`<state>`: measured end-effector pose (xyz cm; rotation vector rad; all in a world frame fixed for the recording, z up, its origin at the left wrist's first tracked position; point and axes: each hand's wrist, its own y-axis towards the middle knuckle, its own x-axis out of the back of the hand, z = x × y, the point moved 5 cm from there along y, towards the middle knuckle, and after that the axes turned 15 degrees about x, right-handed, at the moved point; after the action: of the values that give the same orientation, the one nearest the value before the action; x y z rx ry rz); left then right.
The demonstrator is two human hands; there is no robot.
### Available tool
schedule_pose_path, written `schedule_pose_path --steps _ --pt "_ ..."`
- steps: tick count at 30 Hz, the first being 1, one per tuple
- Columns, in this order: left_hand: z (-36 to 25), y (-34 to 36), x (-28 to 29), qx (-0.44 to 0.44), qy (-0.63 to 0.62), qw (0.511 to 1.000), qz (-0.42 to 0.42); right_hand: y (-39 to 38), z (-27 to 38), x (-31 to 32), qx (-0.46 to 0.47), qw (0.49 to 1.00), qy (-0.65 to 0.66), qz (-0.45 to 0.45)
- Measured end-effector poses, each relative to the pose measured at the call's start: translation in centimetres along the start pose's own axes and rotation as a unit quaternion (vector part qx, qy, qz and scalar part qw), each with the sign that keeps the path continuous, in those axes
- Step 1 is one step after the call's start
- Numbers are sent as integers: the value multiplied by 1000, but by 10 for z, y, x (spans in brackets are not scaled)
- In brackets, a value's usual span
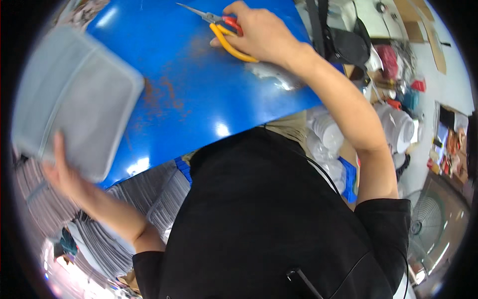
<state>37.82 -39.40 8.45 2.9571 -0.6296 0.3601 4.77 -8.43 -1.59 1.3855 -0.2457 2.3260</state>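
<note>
My left hand [59, 172] holds a flat grey fabric pouch [74, 99] by its lower edge, at the left end of a blue table [199, 109]. The pouch is blurred. At the table's far side my right hand [261, 32] is closed on a pair of scissors [219, 27] with yellow and red handles. Their thin metal blades point left and lie low over the blue surface.
Stacks of grey fabric pieces [159, 199] lie below the table's near edge at the left. White plastic containers [326, 134] and cluttered goods sit at the right, with a fan [425, 219] on the floor. A black bag [348, 45] stands past the table's right end.
</note>
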Motion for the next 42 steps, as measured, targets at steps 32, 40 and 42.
schedule_pose_path --steps 32,40,42 --pt "48 -64 -31 -210 416 885 30 64 83 -68 191 978 -3 -87" --pt "27 -112 320 90 508 808 -285 68 86 -64 178 981 -7 -79" --pt "29 -127 375 -23 638 674 -371 73 91 -63 182 980 5 -85"
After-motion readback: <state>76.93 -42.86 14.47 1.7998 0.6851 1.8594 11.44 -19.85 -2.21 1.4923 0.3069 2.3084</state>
